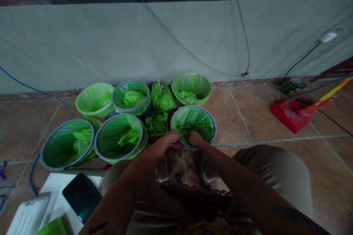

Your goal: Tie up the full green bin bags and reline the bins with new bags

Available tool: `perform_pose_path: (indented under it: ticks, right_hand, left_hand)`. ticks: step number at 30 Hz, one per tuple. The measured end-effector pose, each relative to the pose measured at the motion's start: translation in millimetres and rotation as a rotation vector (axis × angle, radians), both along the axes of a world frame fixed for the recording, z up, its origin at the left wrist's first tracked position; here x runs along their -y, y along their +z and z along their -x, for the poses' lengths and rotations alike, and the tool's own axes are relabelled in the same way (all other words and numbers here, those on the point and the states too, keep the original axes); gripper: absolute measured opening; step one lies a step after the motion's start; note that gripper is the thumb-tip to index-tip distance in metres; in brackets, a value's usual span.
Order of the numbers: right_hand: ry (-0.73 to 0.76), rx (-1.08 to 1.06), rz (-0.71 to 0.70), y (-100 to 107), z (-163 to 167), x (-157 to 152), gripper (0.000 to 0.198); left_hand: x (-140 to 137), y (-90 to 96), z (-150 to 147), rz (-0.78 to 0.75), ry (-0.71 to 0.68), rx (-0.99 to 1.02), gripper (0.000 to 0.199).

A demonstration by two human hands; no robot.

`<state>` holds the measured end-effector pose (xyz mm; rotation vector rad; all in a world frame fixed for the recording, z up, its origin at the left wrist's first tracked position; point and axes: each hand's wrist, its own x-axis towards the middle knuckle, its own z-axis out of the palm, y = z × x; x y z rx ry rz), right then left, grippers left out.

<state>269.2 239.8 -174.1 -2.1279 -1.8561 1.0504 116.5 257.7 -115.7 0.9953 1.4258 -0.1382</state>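
Note:
A bin with a grey rim and a thin green plastic bag lining it stands in front of me. At its near left rim, my left hand is closed on the edge of the green bag. My right hand reaches just inside the near rim, fingers bent and pressed together on the same bag; the fingertips are partly hidden. Just left of this bin, a small dark container holds crumpled green plastic. Behind it sits a bulging, tied green bag.
Several more green-lined bins stand to the left and behind, along the wall. A black phone lies on a white surface at lower left. To the right is a red dustpan. A blue cable runs at left.

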Motion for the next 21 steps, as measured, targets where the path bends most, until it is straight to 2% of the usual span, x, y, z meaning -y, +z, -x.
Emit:
perform_pose_path:
  ticks: [3,6,8,12,16,21]
  right_hand:
    - [-0.049,0.047,-0.081,8.2,-4.9,4.7,0.026]
    - [0.000,-0.099,-0.146,15.1,-5.1,14.2,0.025]
    - [0.027,-0.227,-0.083,15.5,-2.2,19.7,0.026]
    - [-0.019,-0.359,0.012,13.7,3.8,21.8,0.027]
    - [-0.034,-0.422,0.051,18.8,5.8,17.0,0.025]
    - [-0.008,-0.521,0.095,22.3,7.6,16.2,0.023]
  left_hand:
    - [-4.6,3.6,4.7,0.026,-0.053,-0.070,0.035]
    - [-11.7,7.1,8.3,-0.004,-0.105,-0.110,0.034]
    - [-16.2,8.8,9.8,-0.011,-0.156,-0.116,0.030]
    - [-21.5,10.6,14.7,0.027,-0.231,-0.108,0.018]
    - [-22.9,8.5,23.0,0.023,-0.229,-0.095,0.003]
    - [-20.1,-1.5,24.6,-0.061,-0.191,-0.126,0.004]
